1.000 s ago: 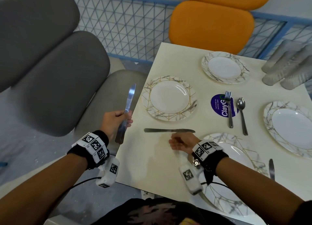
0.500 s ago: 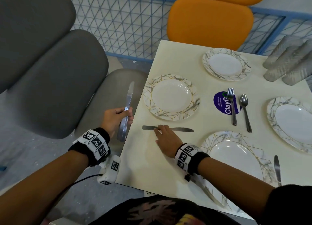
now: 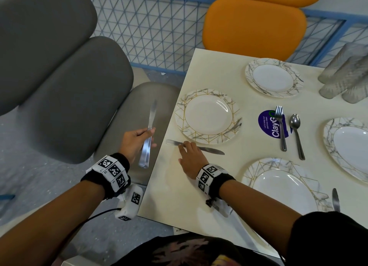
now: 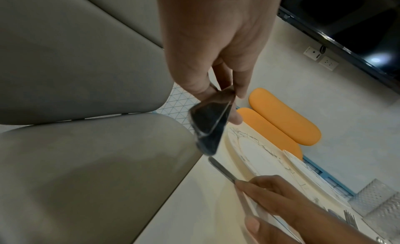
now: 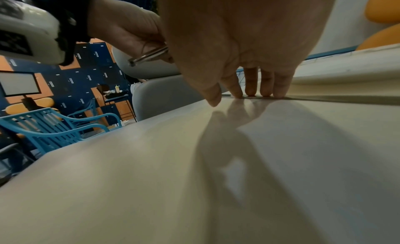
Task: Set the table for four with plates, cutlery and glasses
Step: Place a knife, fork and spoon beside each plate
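**A:** so how far along is this table setting?

**B:** Roughly partway, I'd say. Four round white plates with grey-and-gold marbled rims are sitting on the cream square table (image 3: 179, 196): the far-left plate (image 3: 208, 116), the far one by the orange chair (image 3: 272, 77), the right one (image 3: 350, 148) and the near one (image 3: 282, 188). Cutlery is only getting started. A steel table knife (image 3: 211, 150) is lying just beside the far-left plate's near rim, another knife (image 3: 336, 200) is lying right of the near plate, and one steel fork (image 3: 281, 128) and a steel spoon (image 3: 296, 134) are waiting mid-table, the fork lying partly over a purple round sticker (image 3: 267, 123).

**A:** glasses?

**B:** The textured clear glasses (image 3: 342, 80) are bunched at the far right corner, not at any seat yet. So most of the cutlery and all the glasses look left to do.

**A:** and the hands?

**B:** The right hand (image 3: 189, 158) is lying low over the table, fingers straight, fingertips (image 5: 266, 92) pressing down on that knife's handle, looks like it's nudging it into line. The left hand (image 3: 135, 140) is hanging off the table's left edge over the grey chair seat (image 3: 143, 110), fingers curled round what looks like two steel knives held together (image 3: 148, 140), blades pointing away from the person.
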Demonstrator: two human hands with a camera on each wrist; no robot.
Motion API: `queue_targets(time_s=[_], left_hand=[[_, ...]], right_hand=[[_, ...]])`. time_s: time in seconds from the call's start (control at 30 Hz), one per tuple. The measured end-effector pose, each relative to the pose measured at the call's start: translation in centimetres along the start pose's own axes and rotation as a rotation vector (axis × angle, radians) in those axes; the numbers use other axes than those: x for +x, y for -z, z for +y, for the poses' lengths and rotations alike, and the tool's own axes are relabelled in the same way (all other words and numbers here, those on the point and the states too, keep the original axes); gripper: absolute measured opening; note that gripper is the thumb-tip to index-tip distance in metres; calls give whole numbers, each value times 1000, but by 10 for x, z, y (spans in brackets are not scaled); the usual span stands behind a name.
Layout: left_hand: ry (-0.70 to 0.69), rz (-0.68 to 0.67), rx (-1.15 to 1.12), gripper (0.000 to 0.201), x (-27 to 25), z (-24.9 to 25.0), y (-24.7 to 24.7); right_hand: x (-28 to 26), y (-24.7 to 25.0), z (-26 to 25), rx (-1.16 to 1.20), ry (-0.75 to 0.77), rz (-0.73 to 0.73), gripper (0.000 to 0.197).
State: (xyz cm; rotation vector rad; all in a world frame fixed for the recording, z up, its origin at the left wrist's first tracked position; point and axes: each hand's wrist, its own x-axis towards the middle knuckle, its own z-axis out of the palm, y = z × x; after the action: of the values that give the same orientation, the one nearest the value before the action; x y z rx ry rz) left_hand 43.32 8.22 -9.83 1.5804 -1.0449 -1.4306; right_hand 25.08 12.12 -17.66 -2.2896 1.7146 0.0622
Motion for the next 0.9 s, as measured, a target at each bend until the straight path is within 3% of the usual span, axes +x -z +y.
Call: queue_targets(time_s=[0.4,0.6,0.77,0.9], left_hand=[[-16,-58,-20,24,5,-4,-9],[-30,-75,-8,14,12,-2,-24],[-19,-136,-16,8,20,5,-52],[2,-212,3,19,29,16,-89]], right_hand=[[-1,3,-2,87,-1,19,49],[-2,27,2,310,19,165,41],[8,67,17,676,-188,274,35],[11,94,43,994,-338,297,31]])
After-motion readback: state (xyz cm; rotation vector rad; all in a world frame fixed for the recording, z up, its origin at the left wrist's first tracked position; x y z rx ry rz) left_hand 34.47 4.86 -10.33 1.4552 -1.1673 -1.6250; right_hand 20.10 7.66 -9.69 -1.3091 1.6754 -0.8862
